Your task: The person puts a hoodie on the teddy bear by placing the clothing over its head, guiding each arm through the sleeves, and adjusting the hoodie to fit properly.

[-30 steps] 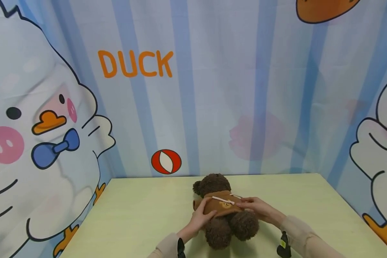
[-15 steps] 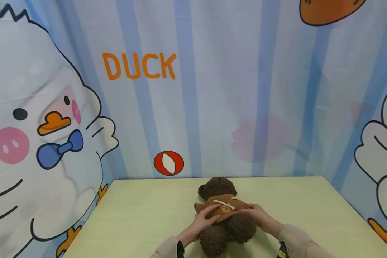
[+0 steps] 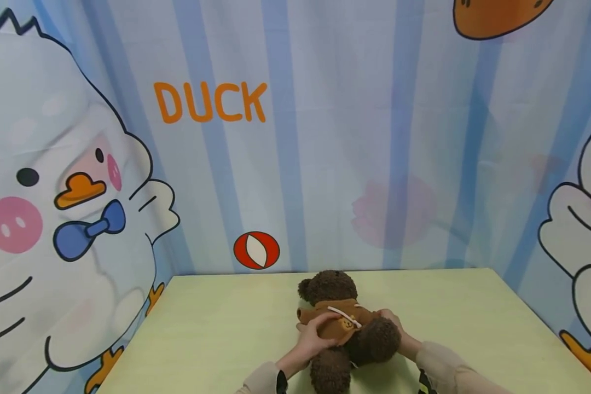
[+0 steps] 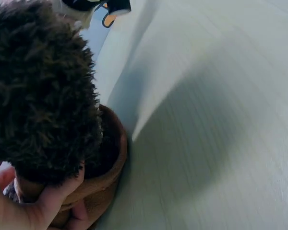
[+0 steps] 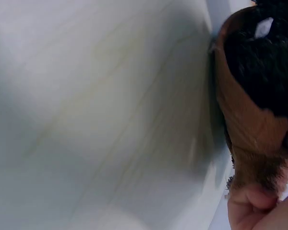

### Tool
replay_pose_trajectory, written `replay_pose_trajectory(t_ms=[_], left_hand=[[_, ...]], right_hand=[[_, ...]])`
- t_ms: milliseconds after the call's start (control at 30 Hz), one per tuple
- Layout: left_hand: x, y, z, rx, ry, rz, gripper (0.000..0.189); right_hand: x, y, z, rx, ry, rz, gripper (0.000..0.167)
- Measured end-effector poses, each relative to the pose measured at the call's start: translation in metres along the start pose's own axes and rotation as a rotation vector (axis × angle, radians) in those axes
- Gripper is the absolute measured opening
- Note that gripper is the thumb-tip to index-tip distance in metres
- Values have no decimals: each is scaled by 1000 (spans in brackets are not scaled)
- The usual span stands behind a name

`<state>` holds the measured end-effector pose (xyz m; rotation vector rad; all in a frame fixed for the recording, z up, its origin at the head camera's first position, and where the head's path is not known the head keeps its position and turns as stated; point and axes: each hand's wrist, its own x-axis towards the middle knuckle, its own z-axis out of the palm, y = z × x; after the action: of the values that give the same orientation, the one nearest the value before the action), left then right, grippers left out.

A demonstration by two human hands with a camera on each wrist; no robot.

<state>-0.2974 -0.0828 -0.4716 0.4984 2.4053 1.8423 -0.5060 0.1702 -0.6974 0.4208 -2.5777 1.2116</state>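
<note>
A dark brown curly-furred teddy bear (image 3: 330, 287) lies on its back, head toward the far side of the table. It wears a brown hoodie (image 3: 332, 328) with white drawstrings and a small bear face. My left hand (image 3: 311, 340) grips the hoodie on the bear's left side in the head view; in the left wrist view the thumb pinches cloth near the hem, beside a furry leg (image 4: 43, 96). On the other side my right hand (image 3: 391, 317) holds the hoodie's edge, partly hidden by the other leg (image 3: 381, 339). In the right wrist view its fingers (image 5: 254, 203) are curled at the brown cloth (image 5: 252, 115).
The pale yellow-green table (image 3: 226, 317) spreads on both sides of the bear. Behind it hangs a blue-striped curtain (image 3: 335, 137) printed with ducks and the word DUCK. Dark wrist straps (image 3: 282, 381) sit at the beige sleeves (image 3: 261, 378).
The bear has come slightly nearer to me. Its right-hand leg has swung up and outward, apart from the other. My right hand has moved from the hoodie's front to its side edge.
</note>
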Motion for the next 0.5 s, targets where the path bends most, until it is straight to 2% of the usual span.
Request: replay_pose_trajectory(t_ms=[33, 67, 133, 167, 233, 300, 367, 400, 500], left_hand=[[0, 0, 2, 5, 11, 11, 48], [0, 0, 4, 12, 22, 19, 48], [0, 1, 7, 34, 35, 29, 48], [1, 1, 8, 31, 33, 29, 49], [1, 4, 10, 56, 43, 20, 49], [2, 6, 12, 70, 61, 3, 50], [3, 7, 14, 79, 102, -24, 50], [3, 8, 15, 92, 128, -36, 50], [4, 9, 17, 107, 183, -76, 49]], right_hand=[[-3, -12, -6, -11, 32, -39, 15], [-9, -33, -15, -23, 58, -64, 15], [-26, -93, -43, -43, 63, -68, 14], [-36, -127, -57, -54, 52, -48, 14], [-54, -195, -87, -72, -4, 51, 13], [-69, -245, -108, -87, -35, 109, 9], [-72, -262, -115, -98, -72, 154, 10], [-74, -264, -117, -67, -98, 162, 13], [-72, -248, -117, 78, -176, 204, 18]])
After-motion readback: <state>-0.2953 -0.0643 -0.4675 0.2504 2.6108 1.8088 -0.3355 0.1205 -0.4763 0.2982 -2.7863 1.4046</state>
